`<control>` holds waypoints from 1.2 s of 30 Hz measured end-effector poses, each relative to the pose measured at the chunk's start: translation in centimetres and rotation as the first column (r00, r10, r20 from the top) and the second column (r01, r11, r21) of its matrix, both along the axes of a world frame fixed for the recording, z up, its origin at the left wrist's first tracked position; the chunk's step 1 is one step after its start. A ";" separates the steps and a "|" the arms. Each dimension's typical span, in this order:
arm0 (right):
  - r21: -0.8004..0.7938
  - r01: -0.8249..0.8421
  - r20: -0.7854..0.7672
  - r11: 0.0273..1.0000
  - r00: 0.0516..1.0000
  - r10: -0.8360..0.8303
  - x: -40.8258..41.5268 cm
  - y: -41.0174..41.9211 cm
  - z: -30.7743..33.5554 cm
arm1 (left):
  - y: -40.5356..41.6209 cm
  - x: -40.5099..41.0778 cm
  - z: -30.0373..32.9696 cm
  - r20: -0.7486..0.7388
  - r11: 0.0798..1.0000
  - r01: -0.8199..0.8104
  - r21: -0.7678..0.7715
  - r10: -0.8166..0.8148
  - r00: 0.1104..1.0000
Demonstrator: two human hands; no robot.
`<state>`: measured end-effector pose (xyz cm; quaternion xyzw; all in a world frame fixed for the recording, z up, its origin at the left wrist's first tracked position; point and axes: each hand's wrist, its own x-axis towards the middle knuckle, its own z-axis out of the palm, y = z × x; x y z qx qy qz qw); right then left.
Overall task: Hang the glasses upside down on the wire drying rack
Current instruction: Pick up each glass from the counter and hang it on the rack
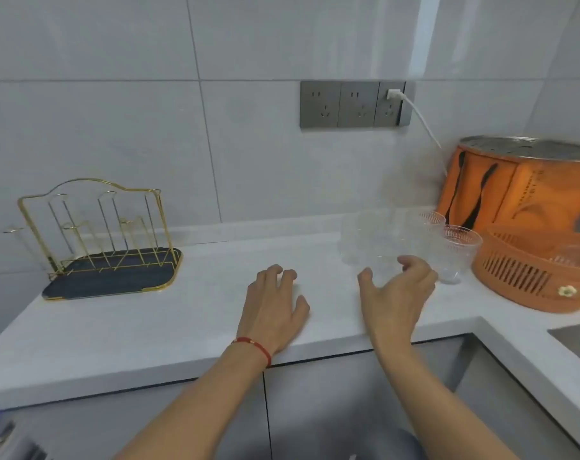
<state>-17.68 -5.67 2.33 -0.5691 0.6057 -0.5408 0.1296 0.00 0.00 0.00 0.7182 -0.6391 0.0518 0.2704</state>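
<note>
Several clear ribbed glasses (375,240) cluster at 2 o'clock on pale grey tabletop (182,313), beside orange slotted plastic basket (527,277). My right hand (396,297) hovers just short of nearest glass, grip spread, holding nothing. My left hand (273,303) flat on tabletop, fingers splayed. Gold wire drying rack (99,237) on dark tray at 10 o'clock, prongs bare. Advice: wrap fingers round mid-body, lift straight, avoid knocking neighbours, invert before reaching prong.
</note>
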 end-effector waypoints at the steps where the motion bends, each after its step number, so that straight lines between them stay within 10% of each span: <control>1: 0.073 -0.009 0.056 0.997 0.998 0.005 -0.1 -0.5 0.1 | -0.1 0.0 -0.1 0.010 1.000 0.006 -0.001 -0.006 1.000; 6: 0.325 -0.052 -0.023 0.944 0.998 0.063 -0.4 -3.2 -0.1 | -0.4 0.0 -0.3 -0.019 1.000 0.015 -0.025 -0.015 1.000; 13: 0.157 -0.248 -0.177 0.956 0.945 0.274 0.7 -1.9 -1.5 | -0.3 0.1 0.2 -0.214 0.984 0.145 -0.099 -0.163 0.963; 17: 0.082 -0.659 -0.127 0.747 0.737 0.664 4.1 0.4 -0.5 | 1.1 1.0 2.3 -0.698 0.965 0.098 -0.244 -0.245 0.673; 20: 0.094 -0.797 -0.071 0.596 0.592 0.803 7.1 1.4 0.6 | 2.1 3.9 4.0 -0.798 0.943 -0.054 -0.327 -0.245 0.550; 26: 0.168 -0.964 0.560 0.207 0.266 0.784 13.5 2.6 2.8 | 6.0 10.6 5.1 -0.910 0.939 -0.150 -0.310 -0.247 0.333; 30: 0.154 -0.939 0.470 0.306 0.342 0.814 16.7 2.5 4.9 | 8.2 15.9 4.7 -0.797 0.925 -0.216 -0.314 -0.133 0.589; 33: 0.067 -0.848 0.332 0.526 0.516 0.789 18.3 1.4 8.2 | 9.6 21.0 3.1 -0.432 0.876 -0.428 -0.225 0.304 0.849; 36: -0.045 -0.768 0.220 0.639 0.616 0.757 21.1 -0.8 11.9 | 10.0 24.3 0.9 -0.020 0.838 -0.545 -0.004 0.545 0.838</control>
